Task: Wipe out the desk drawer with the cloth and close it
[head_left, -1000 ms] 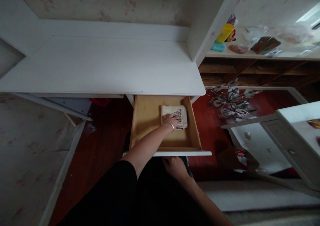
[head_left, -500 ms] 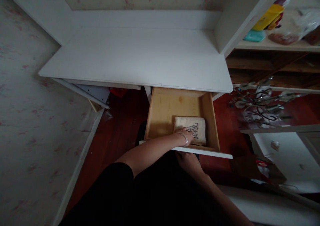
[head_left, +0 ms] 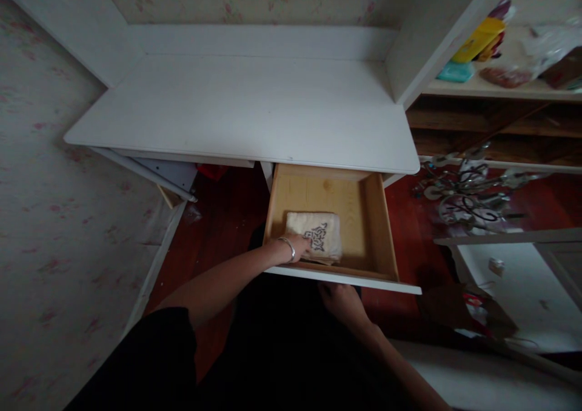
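Note:
A folded cream towel (head_left: 325,226) with a dark embroidered pattern lies in the left front part of a pulled-out wooden drawer (head_left: 364,211). My left hand (head_left: 296,247), a silver bangle at its wrist, reaches over the white drawer front (head_left: 373,282) and grips the towel at its left side. Below the drawer front, my right hand (head_left: 343,304) is closed against its underside. The front hides those fingertips, so what they hold does not show.
Above the drawer spreads a white desk top (head_left: 254,108). Patterned wallpaper (head_left: 59,217) runs along the left. To the right, a chandelier (head_left: 473,193) rests near the floor, below shelves (head_left: 491,117) and bagged items. A white panel (head_left: 513,290) lies at the lower right.
My left hand has shifted left inside the drawer, and the towel has moved left with it, from the right side. My right hand stays under the drawer front.

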The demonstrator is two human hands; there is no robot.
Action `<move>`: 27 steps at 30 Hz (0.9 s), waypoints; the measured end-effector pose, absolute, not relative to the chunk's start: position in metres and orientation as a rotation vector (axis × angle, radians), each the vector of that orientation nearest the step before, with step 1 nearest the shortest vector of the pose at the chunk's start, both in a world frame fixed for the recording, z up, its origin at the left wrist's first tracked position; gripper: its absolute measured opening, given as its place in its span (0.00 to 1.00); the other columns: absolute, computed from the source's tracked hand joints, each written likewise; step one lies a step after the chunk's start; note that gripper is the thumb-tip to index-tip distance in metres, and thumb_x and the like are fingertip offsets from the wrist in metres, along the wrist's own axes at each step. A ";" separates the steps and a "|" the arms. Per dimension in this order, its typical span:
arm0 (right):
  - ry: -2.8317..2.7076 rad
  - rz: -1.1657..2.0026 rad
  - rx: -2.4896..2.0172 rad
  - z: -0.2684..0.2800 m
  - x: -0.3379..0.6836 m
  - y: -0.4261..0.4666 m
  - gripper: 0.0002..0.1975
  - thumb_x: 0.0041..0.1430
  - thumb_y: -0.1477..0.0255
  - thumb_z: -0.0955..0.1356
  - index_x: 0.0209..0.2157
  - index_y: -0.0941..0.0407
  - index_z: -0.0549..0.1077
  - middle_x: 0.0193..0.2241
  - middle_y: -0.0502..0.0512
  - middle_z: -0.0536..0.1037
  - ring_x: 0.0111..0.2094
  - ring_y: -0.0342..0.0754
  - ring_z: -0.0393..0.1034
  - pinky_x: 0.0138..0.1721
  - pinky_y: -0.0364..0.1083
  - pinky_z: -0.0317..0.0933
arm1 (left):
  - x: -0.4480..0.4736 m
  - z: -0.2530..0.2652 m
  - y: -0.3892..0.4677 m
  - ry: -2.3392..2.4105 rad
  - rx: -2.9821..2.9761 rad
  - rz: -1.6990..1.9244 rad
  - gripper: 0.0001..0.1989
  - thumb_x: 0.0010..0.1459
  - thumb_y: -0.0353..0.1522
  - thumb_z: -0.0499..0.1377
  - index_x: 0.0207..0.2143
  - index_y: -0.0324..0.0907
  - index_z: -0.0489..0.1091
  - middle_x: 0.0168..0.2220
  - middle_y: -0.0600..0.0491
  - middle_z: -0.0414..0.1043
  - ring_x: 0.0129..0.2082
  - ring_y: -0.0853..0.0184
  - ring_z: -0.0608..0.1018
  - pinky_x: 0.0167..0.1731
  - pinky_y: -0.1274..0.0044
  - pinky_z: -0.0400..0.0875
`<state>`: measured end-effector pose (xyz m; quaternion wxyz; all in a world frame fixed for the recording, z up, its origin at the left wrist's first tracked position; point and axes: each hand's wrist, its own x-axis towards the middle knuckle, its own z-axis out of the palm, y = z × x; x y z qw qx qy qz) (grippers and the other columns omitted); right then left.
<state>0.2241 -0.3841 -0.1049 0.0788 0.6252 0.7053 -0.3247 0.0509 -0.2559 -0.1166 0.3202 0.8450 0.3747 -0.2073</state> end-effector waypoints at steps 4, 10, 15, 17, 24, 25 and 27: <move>2.156 -0.994 1.864 -0.107 0.225 -0.385 0.16 0.62 0.71 0.59 0.43 0.54 0.76 0.44 0.58 0.77 0.46 0.55 0.71 0.46 0.47 0.60 | 0.030 -0.104 -0.256 1.122 2.251 -0.603 0.14 0.50 0.30 0.57 0.41 0.43 0.72 0.41 0.46 0.74 0.43 0.58 0.75 0.41 0.71 0.69; 2.185 -0.982 1.876 -0.107 0.225 -0.384 0.16 0.62 0.71 0.59 0.43 0.54 0.76 0.43 0.59 0.78 0.45 0.55 0.71 0.45 0.47 0.61 | 0.038 -0.094 -0.242 1.301 2.258 -0.568 0.13 0.54 0.32 0.55 0.41 0.41 0.71 0.39 0.44 0.74 0.41 0.59 0.76 0.38 0.72 0.70; 2.133 -1.000 1.918 -0.107 0.226 -0.385 0.15 0.62 0.71 0.59 0.41 0.53 0.76 0.40 0.59 0.79 0.43 0.55 0.72 0.43 0.47 0.61 | 0.044 -0.105 -0.194 1.445 2.271 -0.488 0.15 0.55 0.31 0.53 0.45 0.41 0.69 0.41 0.43 0.73 0.43 0.59 0.75 0.41 0.71 0.68; 2.109 -1.010 1.922 -0.108 0.226 -0.386 0.15 0.62 0.71 0.59 0.41 0.53 0.77 0.40 0.58 0.79 0.43 0.54 0.72 0.43 0.46 0.61 | 0.044 -0.111 -0.173 1.511 2.284 -0.428 0.17 0.56 0.31 0.52 0.48 0.41 0.67 0.44 0.42 0.71 0.45 0.58 0.73 0.44 0.69 0.66; 2.116 -0.987 1.914 -0.111 0.226 -0.386 0.15 0.61 0.72 0.59 0.40 0.52 0.77 0.38 0.57 0.79 0.41 0.53 0.74 0.41 0.45 0.61 | 0.072 -0.127 -0.141 1.494 2.348 -0.235 0.17 0.56 0.30 0.51 0.48 0.45 0.66 0.48 0.46 0.69 0.53 0.61 0.67 0.51 0.69 0.60; 2.106 -0.979 1.916 -0.111 0.226 -0.386 0.15 0.61 0.72 0.59 0.40 0.52 0.77 0.38 0.58 0.79 0.40 0.53 0.74 0.41 0.45 0.61 | 0.083 -0.128 -0.141 1.469 2.361 -0.217 0.17 0.56 0.29 0.51 0.49 0.46 0.66 0.48 0.47 0.69 0.55 0.62 0.66 0.51 0.69 0.60; 2.095 -0.957 1.912 -0.112 0.227 -0.385 0.15 0.61 0.72 0.59 0.40 0.53 0.77 0.37 0.58 0.80 0.40 0.54 0.74 0.40 0.46 0.61 | 0.108 -0.130 -0.142 1.412 2.383 -0.189 0.18 0.56 0.29 0.51 0.50 0.47 0.65 0.50 0.50 0.69 0.57 0.63 0.63 0.53 0.69 0.58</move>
